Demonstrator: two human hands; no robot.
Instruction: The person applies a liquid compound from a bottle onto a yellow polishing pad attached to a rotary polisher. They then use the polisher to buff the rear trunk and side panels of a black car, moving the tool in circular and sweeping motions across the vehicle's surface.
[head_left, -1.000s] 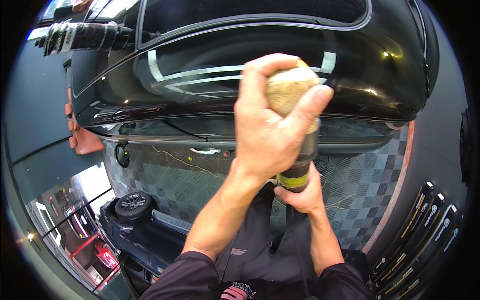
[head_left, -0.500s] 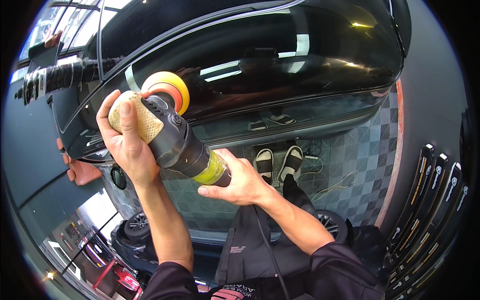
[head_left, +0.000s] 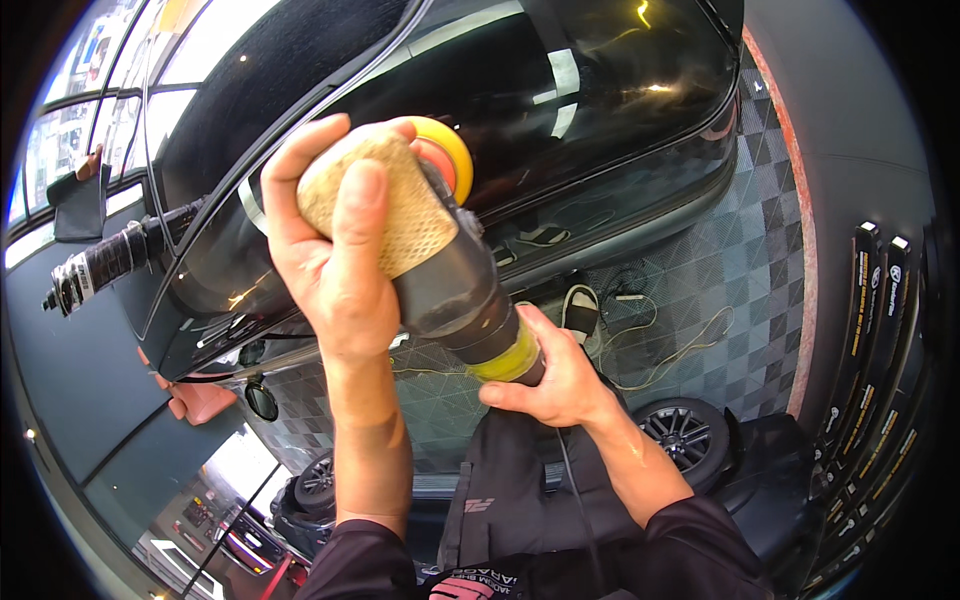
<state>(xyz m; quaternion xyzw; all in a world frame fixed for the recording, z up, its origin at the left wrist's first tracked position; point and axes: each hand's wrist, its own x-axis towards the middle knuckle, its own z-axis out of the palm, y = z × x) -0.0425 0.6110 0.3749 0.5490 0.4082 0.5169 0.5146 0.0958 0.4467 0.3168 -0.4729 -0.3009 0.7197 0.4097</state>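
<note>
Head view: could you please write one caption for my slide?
Left hand and right hand hold a black polisher with a yellow-rimmed pad beside a glossy black car.

Bright windows (head_left: 215, 40) stand at upper left, and a reddish strip (head_left: 808, 260) edges the grey patterned floor (head_left: 740, 340).

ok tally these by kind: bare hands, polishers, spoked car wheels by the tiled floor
Left hand and right hand: 2
Corded polisher: 1
Spoked car wheels: 2
Total: 5
</note>
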